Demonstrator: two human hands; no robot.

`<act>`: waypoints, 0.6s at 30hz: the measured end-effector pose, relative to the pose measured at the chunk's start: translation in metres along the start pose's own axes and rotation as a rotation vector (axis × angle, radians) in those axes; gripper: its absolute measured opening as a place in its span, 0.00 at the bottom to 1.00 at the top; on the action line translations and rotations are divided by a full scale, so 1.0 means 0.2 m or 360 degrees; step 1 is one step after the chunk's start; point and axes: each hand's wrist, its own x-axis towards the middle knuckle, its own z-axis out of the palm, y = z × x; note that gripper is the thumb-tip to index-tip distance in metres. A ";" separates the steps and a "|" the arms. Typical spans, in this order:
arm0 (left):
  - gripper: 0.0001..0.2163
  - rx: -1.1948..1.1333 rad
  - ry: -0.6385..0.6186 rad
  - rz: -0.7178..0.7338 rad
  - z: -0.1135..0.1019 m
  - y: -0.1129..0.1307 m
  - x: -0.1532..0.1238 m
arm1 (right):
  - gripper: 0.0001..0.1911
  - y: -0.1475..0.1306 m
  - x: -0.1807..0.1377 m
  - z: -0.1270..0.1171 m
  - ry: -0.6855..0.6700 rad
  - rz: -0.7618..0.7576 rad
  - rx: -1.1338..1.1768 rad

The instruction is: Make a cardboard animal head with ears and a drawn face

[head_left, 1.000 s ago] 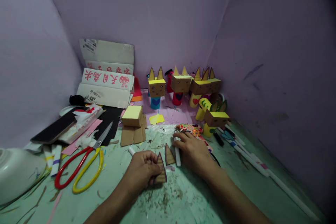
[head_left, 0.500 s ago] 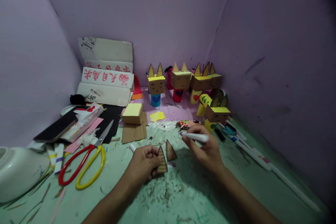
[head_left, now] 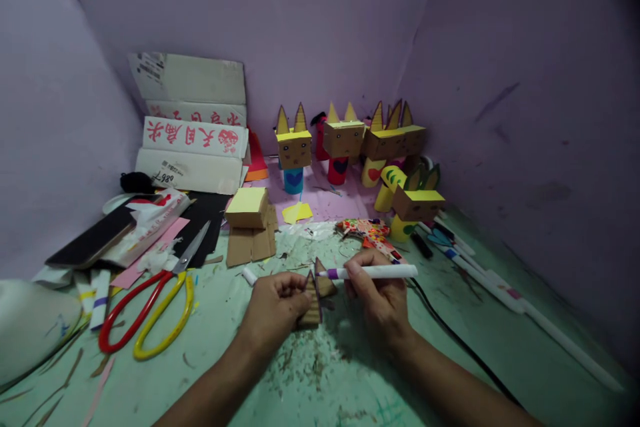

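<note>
Between the thumb and fingers of my left hand [head_left: 280, 303] is a pointed piece of corrugated cardboard [head_left: 313, 305], its edge darkened in purple. A second pointed cardboard piece [head_left: 326, 282] lies on the table just behind it. My right hand [head_left: 379, 297] grips a white marker [head_left: 383, 271] with a purple tip. The marker lies nearly level, its tip close to the top of the held piece; whether it touches, I cannot tell. A white marker cap [head_left: 249, 275] rests on the table beyond my left hand.
Scissors [head_left: 163, 307] with red and yellow handles lie at left, near a white bowl [head_left: 35, 327]. A cardboard box [head_left: 247, 208] sits behind. Box-headed figures [head_left: 295, 150] stand at the back. A patterned glue gun [head_left: 367, 230] and its black cable [head_left: 463, 343] lie at right.
My right hand has moved left and turned the marker, bringing its purple tip to the held cardboard piece. The view has shifted slightly; more of the glue gun and cable now shows.
</note>
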 end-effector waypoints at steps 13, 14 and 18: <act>0.10 0.0174 0.0067 0.0125 0.02 -0.02 0.00 | 0.07 -0.03 -0.03 0.00 -0.0317 -0.0400 -0.0254; 0.10 0.0170 0.0063 0.0121 0.02 -0.02 -0.01 | 0.07 -0.03 -0.03 0.01 -0.0324 -0.0399 -0.0263; 0.09 0.0188 0.0058 0.0140 0.02 -0.02 -0.01 | 0.07 -0.04 -0.02 0.01 -0.0270 -0.0389 -0.0295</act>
